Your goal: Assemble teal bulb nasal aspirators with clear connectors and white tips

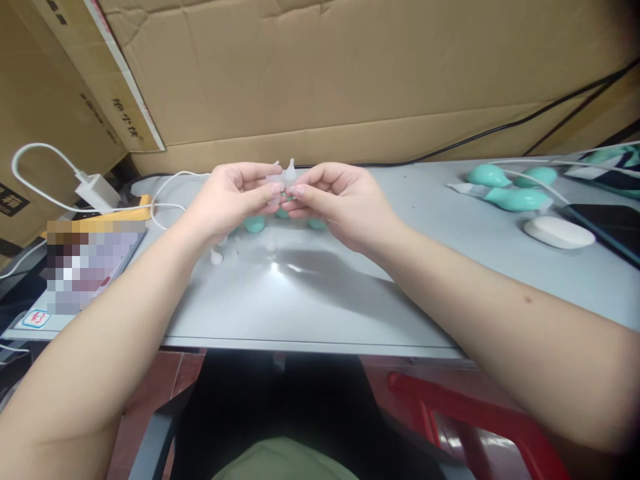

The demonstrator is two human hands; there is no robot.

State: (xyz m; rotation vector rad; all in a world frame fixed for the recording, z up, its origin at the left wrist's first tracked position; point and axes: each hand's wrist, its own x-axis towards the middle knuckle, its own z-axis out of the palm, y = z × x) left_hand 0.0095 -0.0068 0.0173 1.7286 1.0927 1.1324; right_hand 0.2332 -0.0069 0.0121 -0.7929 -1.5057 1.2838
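Observation:
Both my hands meet above the far middle of the table, fingers closed in pinches. Between them is a small translucent plastic nozzle point(291, 175) with a narrow tip pointing up. My left hand point(233, 193) has thumb and fingertips on its left side, where another clear piece partly shows. My right hand point(337, 197) pinches it from the right. A bit of green shows between the fingertips. Behind and below the fingers lie teal rubber bulbs point(255, 224), partly hidden. A small whitish tip point(216, 257) lies on the table near my left wrist, beside other tiny clear pieces.
More teal bulbs point(520, 199) with clear ends lie at the right, near a white oval case point(559, 232) and a dark phone-like device point(607, 227). At the left are a white charger point(97, 193) and cables. Cardboard point(350, 73) stands behind the grey table point(320, 313).

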